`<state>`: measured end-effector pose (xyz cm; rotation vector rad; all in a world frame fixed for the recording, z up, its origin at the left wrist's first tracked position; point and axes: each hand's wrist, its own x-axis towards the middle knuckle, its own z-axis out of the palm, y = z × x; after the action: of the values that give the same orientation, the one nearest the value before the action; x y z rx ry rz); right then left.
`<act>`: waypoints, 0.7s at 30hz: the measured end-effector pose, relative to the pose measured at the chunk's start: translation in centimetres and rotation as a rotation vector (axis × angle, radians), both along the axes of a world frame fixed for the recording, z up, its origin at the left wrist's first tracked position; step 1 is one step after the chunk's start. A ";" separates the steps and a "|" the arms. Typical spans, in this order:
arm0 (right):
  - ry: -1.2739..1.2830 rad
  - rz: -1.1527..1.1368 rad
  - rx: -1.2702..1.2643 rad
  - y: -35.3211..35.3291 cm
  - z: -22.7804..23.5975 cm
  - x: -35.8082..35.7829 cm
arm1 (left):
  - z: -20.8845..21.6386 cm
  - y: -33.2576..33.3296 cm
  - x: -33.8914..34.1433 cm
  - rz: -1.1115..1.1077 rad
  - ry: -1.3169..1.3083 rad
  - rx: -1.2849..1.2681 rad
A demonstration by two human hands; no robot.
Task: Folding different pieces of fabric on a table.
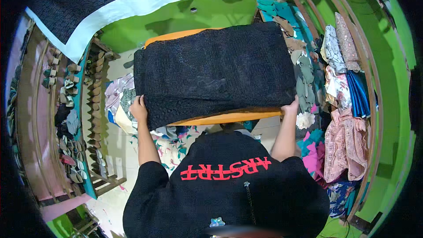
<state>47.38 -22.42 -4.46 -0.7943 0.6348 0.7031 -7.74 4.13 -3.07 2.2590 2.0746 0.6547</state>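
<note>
A large piece of black textured cloth (216,66) lies spread over an orange table (216,119). Its near edge runs slantwise, so a strip of the orange tabletop shows along the front. My left hand (139,108) is closed on the cloth's near left part, fingers bent over the edge. At the near right corner my right hand (290,106) grips the cloth, thumb up; its other fingers are mostly hidden. Both arms reach forward, spread wide, from black sleeves.
Shoe lasts fill a rack (90,167) on the left. Fabric scraps (304,83) lie right of the table, more scraps (172,147) on the floor. Folded fabrics (346,141) hang on a wooden rack at right. Black cloth with a white border (128,2) hangs at the back.
</note>
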 end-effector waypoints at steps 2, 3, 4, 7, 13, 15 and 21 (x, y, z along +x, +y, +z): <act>-0.020 0.124 -0.082 -0.5 -0.1 1.0 | 0.3 0.2 -0.4 0.059 -0.036 0.015; -0.128 0.059 -0.084 -0.5 -0.8 1.4 | 0.2 0.3 -0.5 0.087 -0.024 0.017; -0.129 0.055 -0.083 -0.9 -1.2 2.1 | 0.3 0.5 -0.6 0.115 -0.013 0.019; -0.284 -0.308 -0.232 -1.0 -0.8 3.0 | -0.2 1.1 -0.4 0.187 -0.017 -0.032; -1.095 -0.259 -0.848 3.3 2.6 5.1 | 0.5 2.0 3.6 0.398 0.151 -0.196; -1.246 -0.104 -1.037 6.5 4.2 4.7 | 0.9 1.6 5.6 0.539 0.227 -0.231; -0.920 0.602 -0.474 9.4 0.1 8.3 | 4.2 -2.8 14.4 0.139 -0.009 0.213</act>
<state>55.65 -12.98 -4.35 -1.6433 -0.3190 0.6322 6.64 1.32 1.16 2.2207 2.2728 0.9332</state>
